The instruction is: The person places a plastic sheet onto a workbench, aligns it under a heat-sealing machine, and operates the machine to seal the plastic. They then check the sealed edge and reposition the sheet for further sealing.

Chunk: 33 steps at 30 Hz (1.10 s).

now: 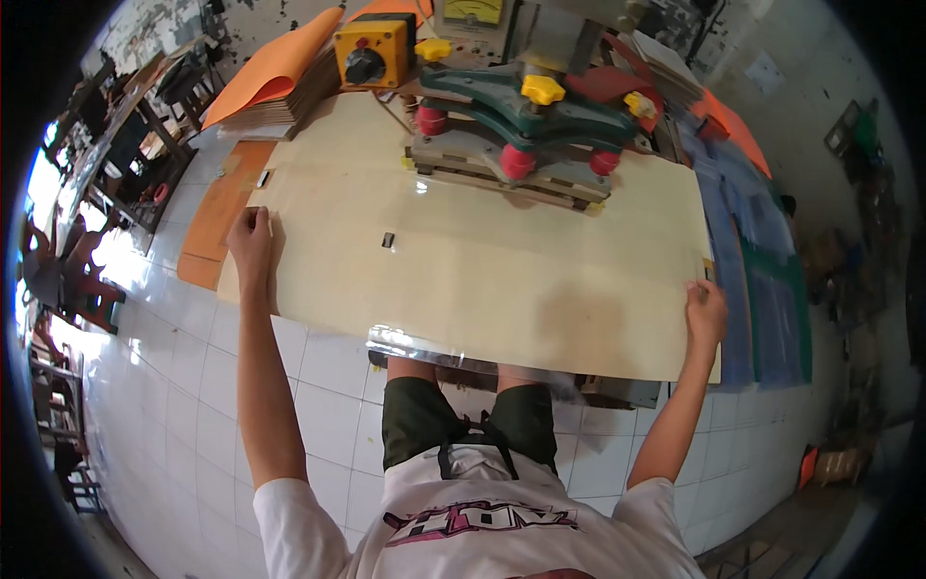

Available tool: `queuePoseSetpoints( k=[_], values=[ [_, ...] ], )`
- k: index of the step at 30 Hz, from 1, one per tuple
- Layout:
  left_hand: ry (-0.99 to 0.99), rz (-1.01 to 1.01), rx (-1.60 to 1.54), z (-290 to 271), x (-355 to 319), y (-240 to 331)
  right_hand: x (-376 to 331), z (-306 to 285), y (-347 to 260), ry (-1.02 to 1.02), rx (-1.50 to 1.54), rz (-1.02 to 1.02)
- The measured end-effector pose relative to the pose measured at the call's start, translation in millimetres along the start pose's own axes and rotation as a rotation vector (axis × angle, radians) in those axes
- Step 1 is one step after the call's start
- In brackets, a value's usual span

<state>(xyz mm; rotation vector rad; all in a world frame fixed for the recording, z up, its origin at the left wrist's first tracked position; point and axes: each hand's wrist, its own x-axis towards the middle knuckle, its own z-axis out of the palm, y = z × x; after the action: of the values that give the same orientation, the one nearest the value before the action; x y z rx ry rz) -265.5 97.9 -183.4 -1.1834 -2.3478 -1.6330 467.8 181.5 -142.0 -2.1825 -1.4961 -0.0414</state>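
A wide cream board (482,275) lies in front of me under a press. My left hand (251,241) is closed at its left edge, fingers curled and thumb up. At the right edge my right hand (706,311) is also closed, the fingertips bent over the board's border. A small dark rectangle (388,240) sits on the board left of centre. Along the near edge, shiny clear plastic (424,344) overhangs above my knees. The press head (526,121), with a green plate, yellow knobs and red bushings, stands over the board's far side.
A yellow switch box (372,53) and a meter (473,21) stand behind. Stacked sheets under an orange cover (275,72) lie at the far left, beside an orange-brown panel (227,207). Blue translucent sheets (728,232) lie on the right. White floor tiles (328,425) show below.
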Motion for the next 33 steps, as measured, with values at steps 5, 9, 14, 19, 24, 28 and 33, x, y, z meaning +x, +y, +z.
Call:
queuePoseSetpoints(
  k=[5, 9, 14, 19, 24, 28, 33],
  values=[
    [0.017, 0.063, -0.01, 3, 6, -10, 33, 17, 14, 0.016, 0.039, 0.026],
    [0.023, 0.013, 0.002, 3, 2, -6, 14, 23, -8, -0.069, 0.348, -0.039],
    [0.019, -0.013, 0.021, 0, -1, -6, -114, -51, -99, -0.249, 0.589, -0.692],
    [0.023, 0.0, 0.096, -1, -2, 4, -164, -115, -104, -0.212, 0.949, -1.171],
    [-0.013, -0.059, -0.011, 6, -2, 3, -113, -117, -38, 0.148, 1.334, -0.173],
    [0.024, -0.032, -0.009, -2, -2, -4, -40, -59, 9, 0.051, 1.125, 0.075],
    [-0.002, -0.043, -0.007, 6, -3, 3, -24, -24, -11, 0.201, 0.545, -0.268]
  ],
)
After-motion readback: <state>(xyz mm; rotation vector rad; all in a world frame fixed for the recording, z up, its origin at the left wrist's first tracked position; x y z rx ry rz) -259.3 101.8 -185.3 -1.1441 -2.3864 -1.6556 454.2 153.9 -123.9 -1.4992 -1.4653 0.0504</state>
